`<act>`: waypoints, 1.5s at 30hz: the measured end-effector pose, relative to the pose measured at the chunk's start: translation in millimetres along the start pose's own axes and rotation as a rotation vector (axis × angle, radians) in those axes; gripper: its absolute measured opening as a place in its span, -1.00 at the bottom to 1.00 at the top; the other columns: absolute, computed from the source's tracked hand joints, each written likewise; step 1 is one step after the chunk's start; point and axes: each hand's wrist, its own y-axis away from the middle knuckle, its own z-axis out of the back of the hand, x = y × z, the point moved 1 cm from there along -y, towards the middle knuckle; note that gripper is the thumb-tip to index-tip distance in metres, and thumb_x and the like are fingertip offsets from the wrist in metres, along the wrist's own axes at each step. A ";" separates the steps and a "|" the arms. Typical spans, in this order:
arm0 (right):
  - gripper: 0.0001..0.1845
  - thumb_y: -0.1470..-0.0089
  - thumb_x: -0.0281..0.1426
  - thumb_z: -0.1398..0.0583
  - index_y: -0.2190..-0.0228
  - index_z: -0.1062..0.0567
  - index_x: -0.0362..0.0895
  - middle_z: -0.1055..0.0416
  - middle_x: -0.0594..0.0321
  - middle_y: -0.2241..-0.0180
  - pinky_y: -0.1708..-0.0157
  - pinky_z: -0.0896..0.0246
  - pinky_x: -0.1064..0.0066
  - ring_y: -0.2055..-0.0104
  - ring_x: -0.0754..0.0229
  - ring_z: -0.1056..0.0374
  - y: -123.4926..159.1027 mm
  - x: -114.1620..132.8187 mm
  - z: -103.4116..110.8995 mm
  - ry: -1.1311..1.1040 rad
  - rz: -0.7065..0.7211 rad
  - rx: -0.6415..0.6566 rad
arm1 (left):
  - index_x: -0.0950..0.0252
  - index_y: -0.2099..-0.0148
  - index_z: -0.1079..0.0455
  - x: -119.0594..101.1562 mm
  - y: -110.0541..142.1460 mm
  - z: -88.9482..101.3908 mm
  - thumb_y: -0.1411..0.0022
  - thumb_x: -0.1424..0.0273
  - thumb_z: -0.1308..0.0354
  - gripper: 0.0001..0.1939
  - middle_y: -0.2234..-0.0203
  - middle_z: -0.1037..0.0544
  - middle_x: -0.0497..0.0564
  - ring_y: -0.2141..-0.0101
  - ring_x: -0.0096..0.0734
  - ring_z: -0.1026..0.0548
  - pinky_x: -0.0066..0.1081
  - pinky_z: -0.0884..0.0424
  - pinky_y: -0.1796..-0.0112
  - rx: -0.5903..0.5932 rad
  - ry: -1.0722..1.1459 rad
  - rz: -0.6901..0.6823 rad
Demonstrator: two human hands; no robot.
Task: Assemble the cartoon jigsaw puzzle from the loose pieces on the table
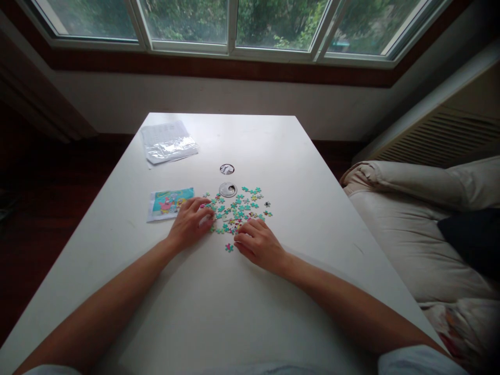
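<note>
Small, knobbed jigsaw pieces (247,208), teal with pink and yellow, lie scattered at the frame's centre. Your left hand (189,223) arches, fingers bent, at their left edge; your right hand (260,242) curls palm-down at lower right — I can't tell whether either pinches a piece. The smooth white table (234,302) also bears a glossy cartoon-printed packet (166,204), left of centre — beneath a window (187,21) across the top.

Daylight from the windows (230,26), pale glare on the tabletop (234,291), dim corners, edges stretched, perhaps slightly soft.
</note>
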 end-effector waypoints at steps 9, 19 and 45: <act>-0.88 -0.34 -0.35 -0.18 0.25 -0.52 -0.07 -0.51 0.17 0.23 0.02 -0.13 0.17 0.11 0.09 -0.31 0.1 -1.7 3.9 -0.014 0.015 -0.010 | 0.15 0.19 -0.49 2.1 0.6 1.6 -0.37 0.41 -0.15 -0.90 -0.02 -0.56 0.02 -0.10 -0.14 -0.39 -0.06 -0.34 -0.14 -0.061 0.049 0.023; -0.89 -0.33 -0.34 -0.20 0.26 -0.52 -0.07 -0.52 0.19 0.23 0.02 -0.13 0.19 0.13 0.11 -0.33 1.1 -5.8 5.7 -0.058 0.002 -0.035 | 0.20 0.22 -0.46 16.3 2.5 5.0 -0.30 0.42 -0.18 -0.95 0.04 -0.55 0.09 0.00 -0.05 -0.41 0.01 -0.36 -0.07 -0.147 -0.080 0.215; -0.78 -0.30 -0.27 -0.19 0.39 -0.52 -0.05 -0.48 0.22 0.37 0.11 -0.30 0.18 0.22 0.07 -0.38 5.2 -79.9 18.6 -0.230 -0.447 -0.404 | 0.17 0.12 -0.50 5.1 2.2 5.8 -0.47 0.35 -0.03 -0.79 0.18 -0.59 0.07 0.12 -0.15 -0.45 -0.12 -0.32 0.06 0.013 -0.150 -0.027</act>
